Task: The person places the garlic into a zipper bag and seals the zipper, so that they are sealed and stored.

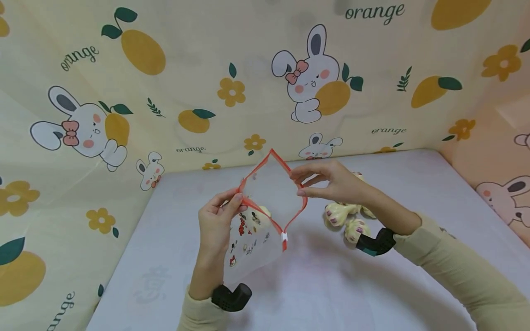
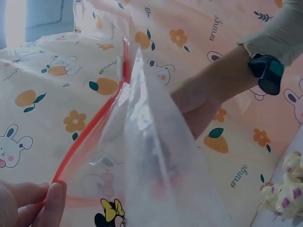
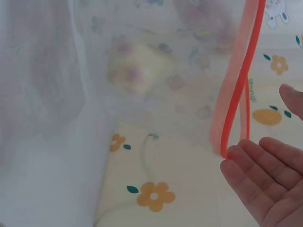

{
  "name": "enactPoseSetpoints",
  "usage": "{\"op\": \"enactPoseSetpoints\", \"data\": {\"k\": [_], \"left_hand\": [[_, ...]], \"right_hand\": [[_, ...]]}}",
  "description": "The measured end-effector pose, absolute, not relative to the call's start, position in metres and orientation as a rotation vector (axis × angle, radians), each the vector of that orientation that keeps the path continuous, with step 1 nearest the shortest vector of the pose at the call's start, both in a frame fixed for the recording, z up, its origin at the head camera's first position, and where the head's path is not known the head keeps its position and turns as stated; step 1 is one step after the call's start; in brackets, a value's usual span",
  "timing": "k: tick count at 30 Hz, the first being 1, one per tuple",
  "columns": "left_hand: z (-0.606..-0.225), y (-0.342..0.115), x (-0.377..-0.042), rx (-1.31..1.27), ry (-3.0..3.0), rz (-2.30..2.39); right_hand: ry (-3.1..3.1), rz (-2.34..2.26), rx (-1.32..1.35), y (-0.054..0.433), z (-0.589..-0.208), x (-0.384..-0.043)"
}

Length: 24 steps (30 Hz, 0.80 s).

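Observation:
A clear zip bag [image 1: 256,248] with a red-orange rim, a white slider and small cartoon prints hangs above the table, its mouth spread into a diamond. My left hand [image 1: 217,225] pinches the rim at the left between thumb and fingers. At the right side of the mouth, my right hand [image 1: 327,181] touches the rim with its fingertips; the right wrist view shows the thumb apart from the fairly straight fingers. Inside the bag, a cream, purple-marked garlic bulb [image 3: 137,68] shows blurred through the plastic. Several more garlic bulbs [image 1: 337,214] lie together beneath the right forearm.
The table [image 1: 165,239] has a pale cover. Behind it and at both sides hang cloths [image 1: 256,55] printed with rabbits, oranges and flowers. Each wrist carries a black camera mount [image 1: 232,298]. The bulbs sit right of the bag, partly hidden by the right arm.

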<state>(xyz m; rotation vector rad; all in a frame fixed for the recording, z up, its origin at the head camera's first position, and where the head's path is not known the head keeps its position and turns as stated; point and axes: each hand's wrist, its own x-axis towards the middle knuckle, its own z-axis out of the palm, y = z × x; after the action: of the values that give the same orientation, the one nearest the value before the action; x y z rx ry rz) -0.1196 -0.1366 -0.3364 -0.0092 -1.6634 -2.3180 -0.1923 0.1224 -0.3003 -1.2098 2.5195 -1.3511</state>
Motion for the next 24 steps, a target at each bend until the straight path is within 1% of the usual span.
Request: {"op": "enactPoseSetpoints", "data": {"k": [7, 13, 24], "left_hand": [[-0.335, -0.139, -0.120, -0.035, -1.686, -2.288], [-0.334, -0.141, -0.128, -0.067, -1.706, -2.266], [-0.327, -0.141, -0.136, -0.025, -1.770, -2.219]], "right_hand": [[2.587, -1.332, -1.173, 0.135, -0.309, -0.190], [2.610, -1.376, -1.140, 0.151, -0.319, -0.186], [2.652, -1.337, -0.886, 0.190, -0.349, -0.180]]}}
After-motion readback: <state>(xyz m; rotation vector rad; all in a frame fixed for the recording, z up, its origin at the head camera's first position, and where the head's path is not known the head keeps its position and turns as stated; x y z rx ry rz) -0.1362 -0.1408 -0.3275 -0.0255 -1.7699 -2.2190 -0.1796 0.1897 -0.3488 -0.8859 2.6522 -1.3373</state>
